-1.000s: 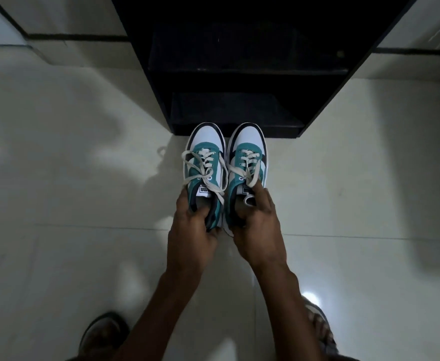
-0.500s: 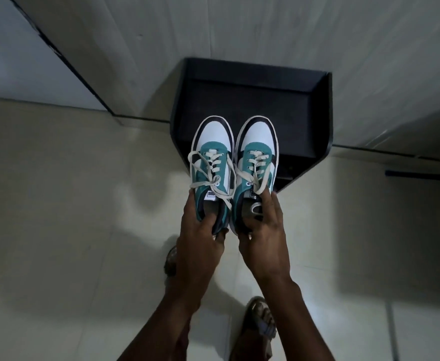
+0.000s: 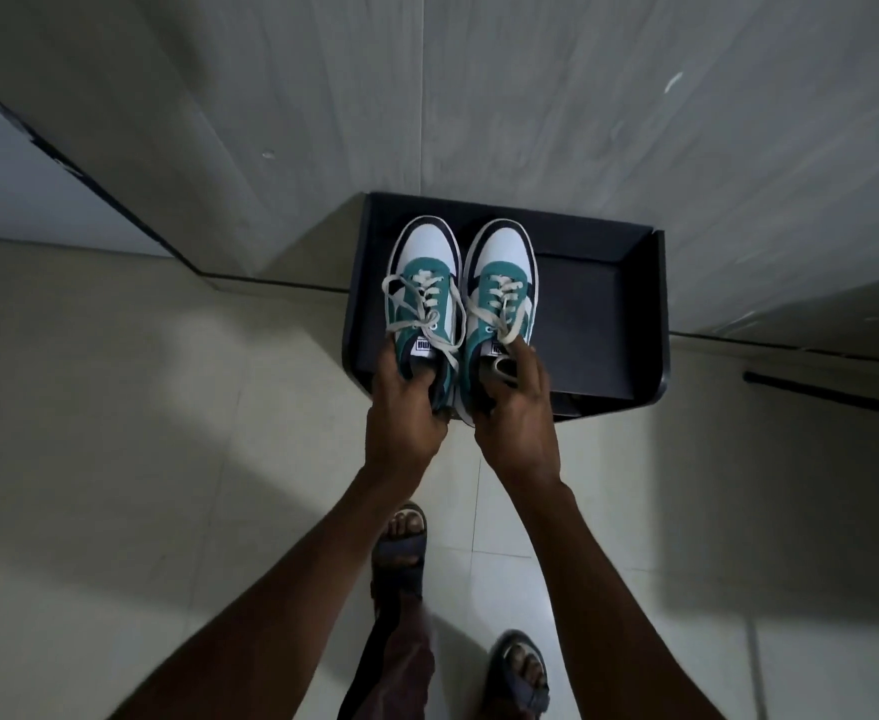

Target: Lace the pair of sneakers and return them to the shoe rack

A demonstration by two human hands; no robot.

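Observation:
Two teal, white and black sneakers with cream laces tied in bows are held side by side, toes pointing away from me. My left hand (image 3: 405, 413) grips the heel opening of the left sneaker (image 3: 423, 288). My right hand (image 3: 515, 413) grips the heel opening of the right sneaker (image 3: 499, 293). Both shoes hang over the top shelf of the black shoe rack (image 3: 603, 304), toward its left side. Whether their soles touch the shelf I cannot tell.
The rack stands against a grey wall (image 3: 479, 96) on a pale tiled floor (image 3: 141, 407). My feet in dark sandals (image 3: 401, 543) are on the floor below my arms. A dark bar (image 3: 816, 389) lies on the floor at the right.
The view rose from low in front of the rack to above it. Both hands carried the sneakers up and forward, from in front of the lower shelves to over the top shelf.

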